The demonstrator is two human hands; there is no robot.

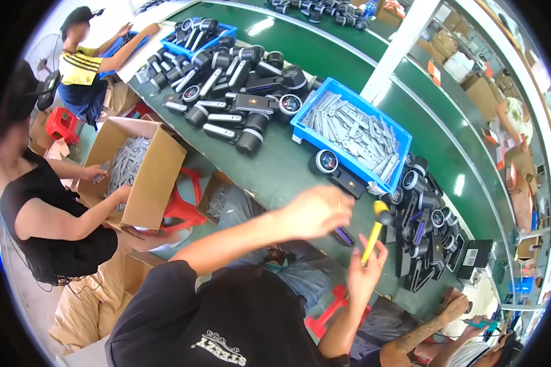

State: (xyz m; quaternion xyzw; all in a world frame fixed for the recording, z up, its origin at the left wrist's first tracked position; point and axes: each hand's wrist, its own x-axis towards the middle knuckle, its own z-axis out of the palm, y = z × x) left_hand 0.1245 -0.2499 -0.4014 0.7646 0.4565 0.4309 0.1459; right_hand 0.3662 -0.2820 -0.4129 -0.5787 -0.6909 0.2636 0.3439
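My right hand (366, 263) is closed around the yellow handle of a small mallet (370, 244), whose black and yellow head points up and away from me. My left hand (320, 211) hovers over the near edge of the table, its fingers smeared by motion. Between the two hands lies a dark device with a purple strip (343, 236). Just beyond my left hand are a black device body (348, 182) and a round black piece with a dial face (324, 161). A pile of similar black devices (419, 223) sits to the right of the mallet.
A blue bin (297, 131) of grey plastic strips stands on the green table (217, 156). More black devices (226, 79) are heaped at the far left. A co-worker on the left reaches into a cardboard box (156, 177) by a red stool (187, 205). Another person's hand (454, 306) is at lower right.
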